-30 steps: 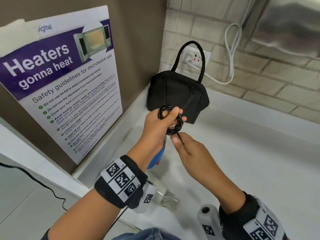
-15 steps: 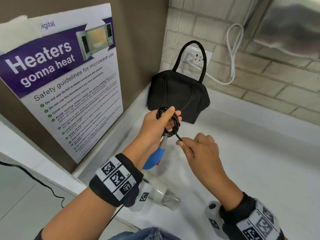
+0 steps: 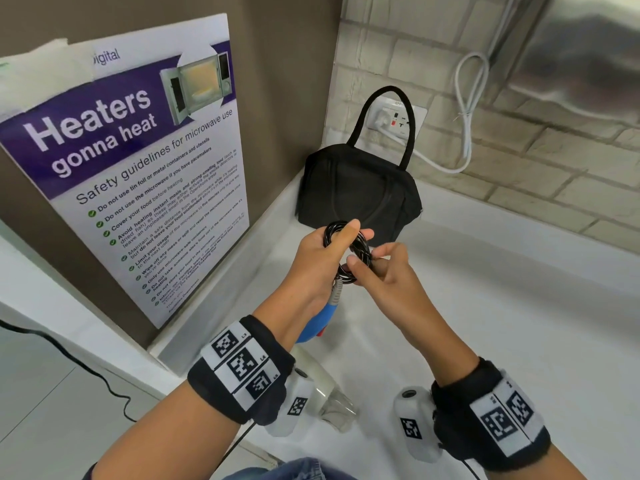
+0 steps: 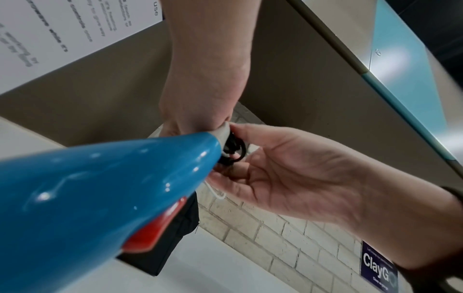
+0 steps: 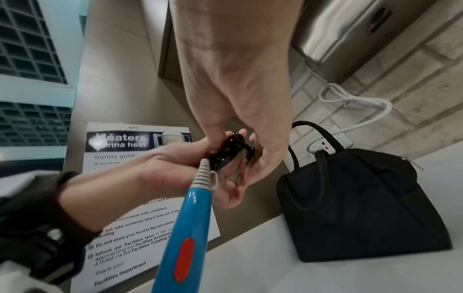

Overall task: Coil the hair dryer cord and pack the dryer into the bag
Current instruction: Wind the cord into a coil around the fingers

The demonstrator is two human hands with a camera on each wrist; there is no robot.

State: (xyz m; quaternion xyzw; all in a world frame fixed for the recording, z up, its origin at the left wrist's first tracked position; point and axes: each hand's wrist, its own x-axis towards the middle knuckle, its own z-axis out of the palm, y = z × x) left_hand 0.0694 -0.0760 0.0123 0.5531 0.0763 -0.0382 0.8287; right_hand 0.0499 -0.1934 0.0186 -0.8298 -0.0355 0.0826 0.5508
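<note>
The hair dryer's blue handle (image 3: 320,318) (image 5: 185,228), with a red switch (image 5: 184,259), hangs under my left hand (image 3: 341,237). That hand grips the black cord (image 3: 358,251), wound into a small coil at the handle's grey collar (image 5: 204,176). My right hand (image 3: 367,261) pinches the coil from the right between thumb and fingers. In the left wrist view the handle (image 4: 100,188) fills the lower left and hides most of the coil (image 4: 231,150). The black bag (image 3: 360,195) (image 5: 363,208) stands upright in the counter's corner just beyond both hands, looking closed.
The white counter (image 3: 502,323) runs to the right along a brick wall. A wall socket (image 3: 394,119) with a white cable (image 3: 467,109) sits behind the bag. A poster (image 3: 138,168) covers the left wall. A steel appliance (image 3: 581,46) hangs at the upper right.
My right hand has come up from below the coil, where it held the cord's loose end, and now pinches the coil itself. The left hand still holds the coil.
</note>
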